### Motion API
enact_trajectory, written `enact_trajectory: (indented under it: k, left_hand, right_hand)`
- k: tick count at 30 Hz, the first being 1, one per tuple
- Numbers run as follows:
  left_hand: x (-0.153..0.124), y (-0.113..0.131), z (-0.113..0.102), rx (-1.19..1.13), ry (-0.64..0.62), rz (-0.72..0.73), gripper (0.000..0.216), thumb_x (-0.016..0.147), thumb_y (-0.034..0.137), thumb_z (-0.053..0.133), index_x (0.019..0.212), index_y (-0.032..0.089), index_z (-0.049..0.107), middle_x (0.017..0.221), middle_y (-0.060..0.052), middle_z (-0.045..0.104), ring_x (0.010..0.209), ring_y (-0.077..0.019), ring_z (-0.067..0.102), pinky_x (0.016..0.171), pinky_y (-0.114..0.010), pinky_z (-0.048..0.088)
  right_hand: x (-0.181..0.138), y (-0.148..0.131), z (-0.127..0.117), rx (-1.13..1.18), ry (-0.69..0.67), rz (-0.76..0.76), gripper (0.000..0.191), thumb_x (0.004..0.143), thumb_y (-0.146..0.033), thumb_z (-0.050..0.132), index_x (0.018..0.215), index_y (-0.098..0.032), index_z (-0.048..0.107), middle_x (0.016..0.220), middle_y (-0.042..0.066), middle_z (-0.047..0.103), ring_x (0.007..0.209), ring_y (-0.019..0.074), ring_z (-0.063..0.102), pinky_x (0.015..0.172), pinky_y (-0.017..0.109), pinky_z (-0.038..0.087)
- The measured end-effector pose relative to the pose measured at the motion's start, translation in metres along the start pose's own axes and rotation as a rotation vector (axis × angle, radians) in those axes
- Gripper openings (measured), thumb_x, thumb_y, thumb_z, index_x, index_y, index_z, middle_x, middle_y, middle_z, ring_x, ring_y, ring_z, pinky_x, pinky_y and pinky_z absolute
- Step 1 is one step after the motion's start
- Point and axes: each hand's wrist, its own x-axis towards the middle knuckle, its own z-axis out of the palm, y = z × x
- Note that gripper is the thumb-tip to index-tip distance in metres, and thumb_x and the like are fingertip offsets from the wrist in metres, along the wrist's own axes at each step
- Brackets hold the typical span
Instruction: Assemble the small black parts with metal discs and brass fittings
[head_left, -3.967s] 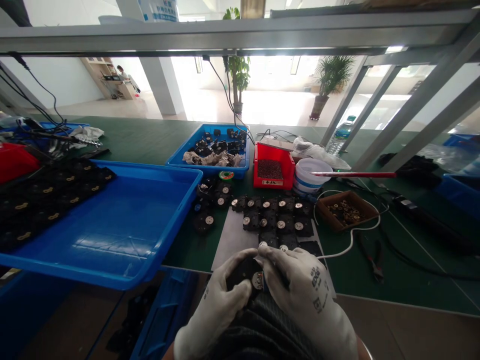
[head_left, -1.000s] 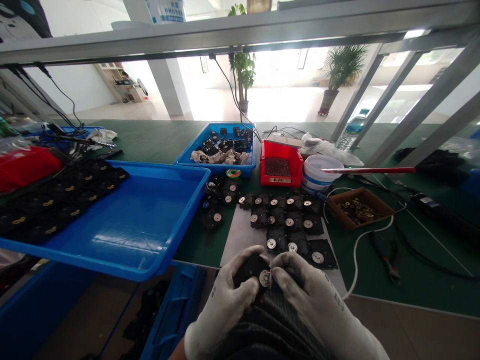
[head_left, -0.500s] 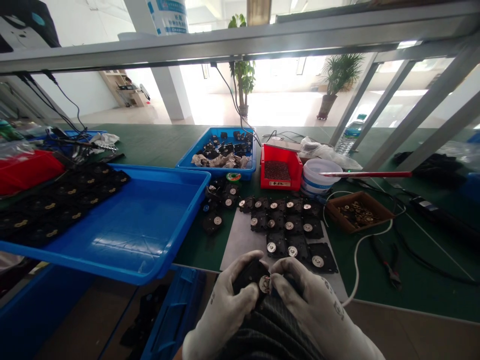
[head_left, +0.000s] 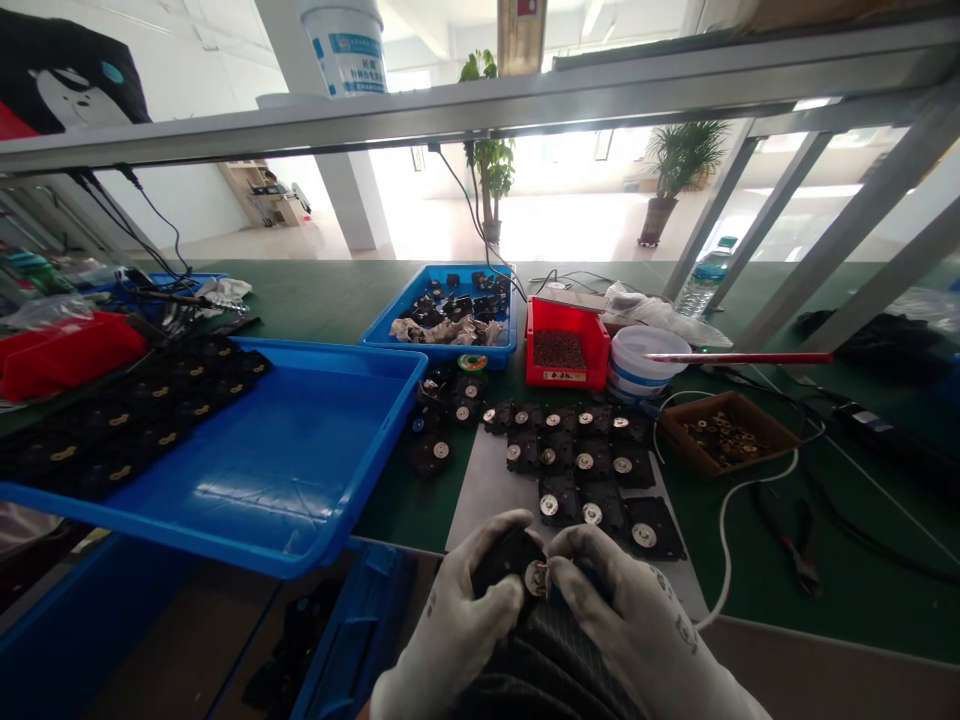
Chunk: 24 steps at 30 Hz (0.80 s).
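My left hand (head_left: 469, 600), in a white glove, grips a black motor housing (head_left: 504, 562) with a round silver disc (head_left: 536, 578) on it, held above my lap. The thumb lies across the housing's near side. My right hand (head_left: 626, 610), gloved too, pinches at the disc's right edge. Something thin and reddish shows at those fingertips, too small to name, and the fingers hide the rest. Just beyond my hands, several similar black housings with silver discs (head_left: 592, 514) lie in rows on a grey sheet (head_left: 487, 495).
At left stands a large blue tray (head_left: 300, 400) with black parts at its left end. Further back are a smaller blue tray (head_left: 375, 335), a red bin (head_left: 568, 376) and a white tub (head_left: 646, 365). A cardboard box (head_left: 697, 460) of brass pieces and pliers (head_left: 799, 560) lie right.
The whole view has shifted slightly, so the bench appears lower. Both hands keep their hold at the housing, and the right fingertips stay at the disc's edge.
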Motion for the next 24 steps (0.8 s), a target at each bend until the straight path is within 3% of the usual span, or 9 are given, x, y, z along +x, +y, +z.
enact_trajectory:
  k: [4,7,10,15,17,20,22,24]
  left_hand:
    - [0.002,0.001,-0.003,0.047,0.003,0.038,0.053,0.082,0.020,0.060,0.134,0.023,0.067,0.127,-0.005,0.075,0.118,-0.0274,0.069,0.102,-0.036,0.056]
    - [0.019,0.013,-0.015,0.191,0.085,0.143,0.049,0.089,0.026,0.059,0.138,0.024,0.064,0.134,-0.006,0.072,0.122,-0.0268,0.068,0.102,-0.035,0.057]
    - [0.059,0.038,-0.033,0.616,0.319,0.258,0.049,0.097,0.031,0.054,0.144,0.021,0.058,0.139,-0.009,0.068,0.124,-0.0256,0.067,0.099,-0.034,0.059]
    - [0.144,0.072,-0.067,0.892,0.483,0.227,0.050,0.099,0.029,0.057,0.148,0.020,0.055,0.148,-0.015,0.062,0.142,-0.0345,0.052,0.120,-0.052,0.041]
    - [0.167,0.075,-0.074,0.997,0.488,0.180,0.047,0.099,0.032,0.062,0.143,0.017,0.059,0.151,-0.018,0.058,0.147,-0.0375,0.047,0.123,-0.060,0.035]
    - [0.180,0.072,-0.077,1.146,0.466,0.173,0.049,0.099,0.034,0.064,0.145,0.018,0.058,0.162,-0.017,0.047,0.157,-0.0398,0.031,0.126,-0.070,0.018]
    - [0.177,0.070,-0.074,1.232,0.419,0.209,0.051,0.100,0.023,0.055,0.150,0.017,0.053,0.170,-0.017,0.037,0.162,-0.0403,0.014,0.128,-0.069,0.005]
    - [0.173,0.069,-0.069,1.307,0.288,0.255,0.061,0.095,0.014,0.051,0.156,0.020,0.049,0.173,-0.012,0.031,0.164,-0.0371,0.007,0.131,-0.063,0.003]
  right_hand:
    - [0.000,0.004,-0.002,0.032,0.052,-0.014,0.020,0.094,-0.043,0.058,0.087,-0.026,0.066,0.078,0.000,0.072,0.073,0.0168,0.068,0.060,0.023,0.048]
    - [0.000,0.008,-0.013,0.174,0.183,-0.021,0.019,0.093,-0.043,0.062,0.089,-0.025,0.067,0.077,-0.001,0.068,0.069,0.0144,0.062,0.061,0.022,0.049]
    - [0.000,0.018,-0.028,0.344,0.289,0.022,0.027,0.088,-0.050,0.072,0.094,-0.024,0.068,0.077,-0.001,0.067,0.065,0.0139,0.061,0.058,0.021,0.051]
    - [-0.003,0.042,-0.045,0.511,0.237,0.057,0.040,0.074,-0.054,0.086,0.094,-0.023,0.072,0.077,0.002,0.071,0.069,0.0175,0.068,0.060,0.022,0.057]
    - [-0.007,0.050,-0.050,0.507,0.238,0.062,0.039,0.074,-0.054,0.085,0.094,-0.023,0.073,0.077,0.003,0.072,0.068,0.0183,0.068,0.059,0.023,0.058]
    - [-0.011,0.059,-0.061,0.439,0.207,0.075,0.041,0.073,-0.056,0.083,0.095,-0.023,0.075,0.079,0.005,0.074,0.065,0.0211,0.070,0.055,0.027,0.059]
    - [-0.012,0.062,-0.067,0.361,0.211,0.067,0.041,0.072,-0.057,0.082,0.096,-0.024,0.076,0.080,0.006,0.076,0.069,0.0240,0.073,0.058,0.029,0.062]
    - [-0.013,0.062,-0.071,0.286,0.266,0.053,0.039,0.077,-0.058,0.077,0.098,-0.025,0.077,0.082,0.007,0.077,0.074,0.0258,0.075,0.063,0.031,0.064]
